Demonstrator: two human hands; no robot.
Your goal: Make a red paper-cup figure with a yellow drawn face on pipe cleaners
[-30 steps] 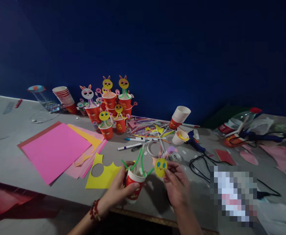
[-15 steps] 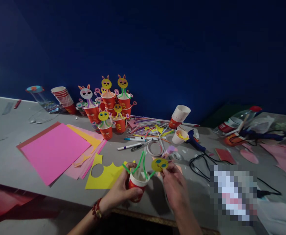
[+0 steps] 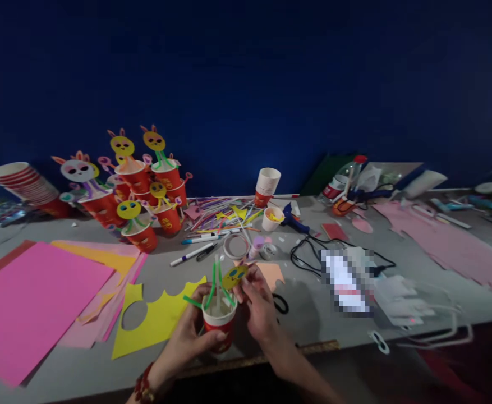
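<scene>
My left hand (image 3: 195, 334) is wrapped round a red paper cup (image 3: 219, 321) with a white rim, close to the table's front edge. Green straws (image 3: 212, 280) stick up out of the cup, one bending out to the left. Between the fingers of my right hand (image 3: 259, 306) is a yellow paper rabbit face (image 3: 234, 276) with blue eyes, held at the cup's right side near the straws. I cannot tell whether the face touches a straw. Cut yellow paper (image 3: 157, 314) lies left of the cup.
Finished rabbit cups (image 3: 138, 233) stand at the back left beside stacked cups (image 3: 31, 188). Pink paper (image 3: 39, 303) covers the left. Markers (image 3: 193, 254), tape (image 3: 236, 246) and loose straws (image 3: 224, 213) lie behind my hands. A blue glue gun (image 3: 294, 220) with a black cord is right of these.
My view has swung right, so the table's things sit further left. My right hand has brought the rabbit face closer to the cup's straws. My left hand still grips the cup.
</scene>
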